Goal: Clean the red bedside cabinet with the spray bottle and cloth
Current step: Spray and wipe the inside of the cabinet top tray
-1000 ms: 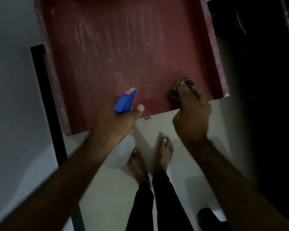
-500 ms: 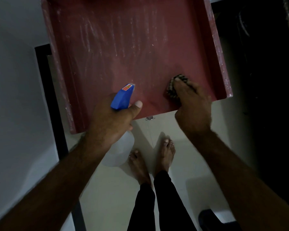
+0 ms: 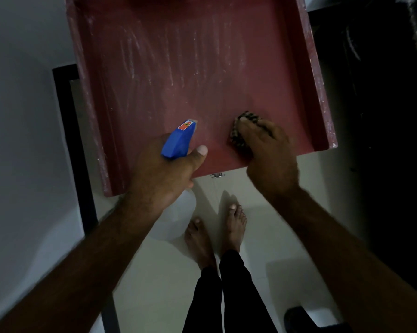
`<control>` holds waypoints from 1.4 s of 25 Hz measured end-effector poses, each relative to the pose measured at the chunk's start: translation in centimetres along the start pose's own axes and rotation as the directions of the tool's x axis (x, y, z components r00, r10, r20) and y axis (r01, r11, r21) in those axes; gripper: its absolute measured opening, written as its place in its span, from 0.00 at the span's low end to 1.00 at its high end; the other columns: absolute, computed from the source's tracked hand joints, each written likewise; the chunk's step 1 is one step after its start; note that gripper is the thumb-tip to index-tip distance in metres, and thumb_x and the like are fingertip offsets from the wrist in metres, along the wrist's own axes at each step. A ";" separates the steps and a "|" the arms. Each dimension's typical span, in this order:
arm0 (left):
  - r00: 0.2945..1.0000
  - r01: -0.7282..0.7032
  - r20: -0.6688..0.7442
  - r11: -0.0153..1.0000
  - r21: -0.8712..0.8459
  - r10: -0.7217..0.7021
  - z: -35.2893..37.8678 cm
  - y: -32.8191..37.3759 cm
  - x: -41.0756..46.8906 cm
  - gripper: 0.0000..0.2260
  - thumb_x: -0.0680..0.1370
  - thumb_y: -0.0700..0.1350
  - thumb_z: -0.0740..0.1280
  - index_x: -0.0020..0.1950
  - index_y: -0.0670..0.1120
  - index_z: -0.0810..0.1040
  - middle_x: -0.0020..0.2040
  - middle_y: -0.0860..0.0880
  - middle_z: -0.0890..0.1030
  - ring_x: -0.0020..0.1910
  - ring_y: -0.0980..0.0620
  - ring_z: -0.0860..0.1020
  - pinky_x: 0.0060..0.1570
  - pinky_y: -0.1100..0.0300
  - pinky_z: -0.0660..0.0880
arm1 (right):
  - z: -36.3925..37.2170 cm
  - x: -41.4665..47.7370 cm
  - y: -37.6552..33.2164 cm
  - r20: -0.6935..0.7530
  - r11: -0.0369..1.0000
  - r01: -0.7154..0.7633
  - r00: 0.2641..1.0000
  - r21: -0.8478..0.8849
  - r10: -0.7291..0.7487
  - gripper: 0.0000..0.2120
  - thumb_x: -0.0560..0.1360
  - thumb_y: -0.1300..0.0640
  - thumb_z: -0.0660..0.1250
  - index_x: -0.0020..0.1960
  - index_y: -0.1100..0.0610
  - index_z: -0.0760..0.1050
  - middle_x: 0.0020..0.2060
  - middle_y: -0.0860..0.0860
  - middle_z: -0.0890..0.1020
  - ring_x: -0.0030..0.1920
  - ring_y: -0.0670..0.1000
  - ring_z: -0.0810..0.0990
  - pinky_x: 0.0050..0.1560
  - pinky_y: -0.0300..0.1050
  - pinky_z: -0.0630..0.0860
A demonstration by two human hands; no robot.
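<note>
Below cabinet (image 3: 190, 68): bare feet (image 3: 236, 227), metal fitting (image 3: 217, 175); blk frame (image 3: 70, 131) L.

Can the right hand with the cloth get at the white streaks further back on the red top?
Probably yes: the right hand holds the cloth on the near edge, and nothing lies between it and the streaks.

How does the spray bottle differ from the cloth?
The spray bottle has a blue head and pale body; the cloth is dark and patterned. The left hand holds the spray bottle off the red cabinet; the right hand holds the cloth down on it. Both are in hand.
</note>
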State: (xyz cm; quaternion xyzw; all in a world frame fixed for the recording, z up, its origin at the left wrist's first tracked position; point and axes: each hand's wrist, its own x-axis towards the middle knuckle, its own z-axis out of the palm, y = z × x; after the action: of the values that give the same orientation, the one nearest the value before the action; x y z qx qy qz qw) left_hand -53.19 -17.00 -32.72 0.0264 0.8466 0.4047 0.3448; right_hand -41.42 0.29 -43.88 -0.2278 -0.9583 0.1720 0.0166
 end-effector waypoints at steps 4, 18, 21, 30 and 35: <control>1.000 -0.005 0.004 0.999 -0.031 0.005 0.0 0.4 0.2 0.18 0.77 0.49 0.73 0.56 0.35 0.76 0.40 0.35 0.76 0.35 0.47 0.78 0.25 0.74 0.70 | 0.0 0.2 -1.6 -0.081 0.987 -0.158 0.984 0.019 0.159 0.34 0.71 0.66 0.60 0.76 0.50 0.73 0.73 0.47 0.77 0.74 0.60 0.70 0.62 0.60 0.70; 1.000 0.024 0.004 0.999 -0.029 -0.023 -0.3 1.6 1.4 0.18 0.77 0.50 0.73 0.53 0.36 0.76 0.39 0.41 0.77 0.33 0.50 0.80 0.25 0.74 0.70 | 0.2 1.6 -1.8 -0.094 0.996 -0.083 0.992 0.018 0.085 0.32 0.71 0.63 0.60 0.74 0.51 0.75 0.72 0.47 0.78 0.72 0.61 0.71 0.59 0.60 0.70; 1.000 0.030 0.009 0.999 -0.018 -0.030 -0.2 1.8 1.6 0.19 0.77 0.49 0.72 0.53 0.33 0.75 0.41 0.33 0.78 0.33 0.49 0.78 0.23 0.74 0.69 | 0.8 1.4 -2.8 -0.022 0.994 0.107 0.994 0.032 -0.106 0.34 0.69 0.57 0.53 0.74 0.52 0.76 0.72 0.49 0.78 0.70 0.64 0.73 0.58 0.61 0.72; 0.999 0.039 0.004 0.999 -0.034 -0.038 -0.4 2.2 2.3 0.19 0.77 0.50 0.72 0.51 0.34 0.75 0.43 0.31 0.78 0.33 0.49 0.79 0.24 0.73 0.70 | -0.1 4.0 -1.0 -0.152 0.971 -0.214 0.962 0.104 0.228 0.34 0.68 0.66 0.70 0.73 0.51 0.76 0.65 0.49 0.83 0.70 0.60 0.73 0.63 0.62 0.71; 0.999 0.042 0.007 0.998 -0.050 -0.042 0.0 2.4 2.4 0.18 0.77 0.48 0.73 0.51 0.34 0.75 0.45 0.29 0.78 0.33 0.47 0.77 0.23 0.73 0.69 | 1.4 3.5 -3.2 -0.070 0.987 0.138 0.989 0.083 -0.132 0.30 0.68 0.62 0.67 0.71 0.53 0.78 0.66 0.50 0.83 0.66 0.65 0.76 0.58 0.62 0.74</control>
State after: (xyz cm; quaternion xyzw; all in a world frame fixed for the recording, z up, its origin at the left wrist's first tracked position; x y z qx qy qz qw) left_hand -55.59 -14.65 -32.33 0.0012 0.8354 0.4185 0.3564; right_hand -46.15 -1.32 -44.30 -0.1667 -0.9620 0.2049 0.0688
